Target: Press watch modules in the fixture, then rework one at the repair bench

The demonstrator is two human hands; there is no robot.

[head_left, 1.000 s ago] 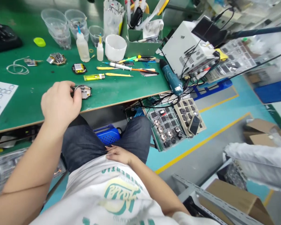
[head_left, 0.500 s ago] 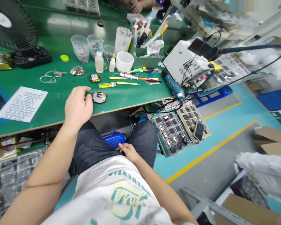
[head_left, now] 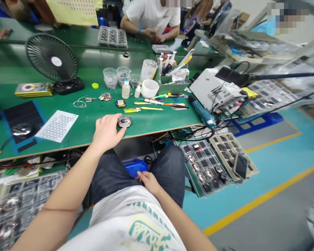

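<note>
My left hand (head_left: 108, 131) rests on the green table near its front edge, thumb and forefinger at the edges of a small round device (head_left: 125, 122) that lies flat. My right hand (head_left: 149, 182) is low over my lap, fingers pinched together; what they hold, if anything, is too small to tell. Behind the device lie a yellow-green lighter (head_left: 132, 110) and a dark round part with a battery (head_left: 120, 103). Further left are another round part with a battery (head_left: 105, 97) and a coil of thin wire (head_left: 80, 104).
A fan (head_left: 57, 61) and a printed sheet (head_left: 58, 126) are at left. Bottles, cups, pens and a tool box (head_left: 174, 83) stand behind. A teal hand tool (head_left: 202, 112) lies at right, above trays of parts (head_left: 206, 164). A person sits across the table.
The camera view has shifted, showing more of the far side and the left. My left thumb has come round to the near edge of the round device. My right hand stays over my lap.
</note>
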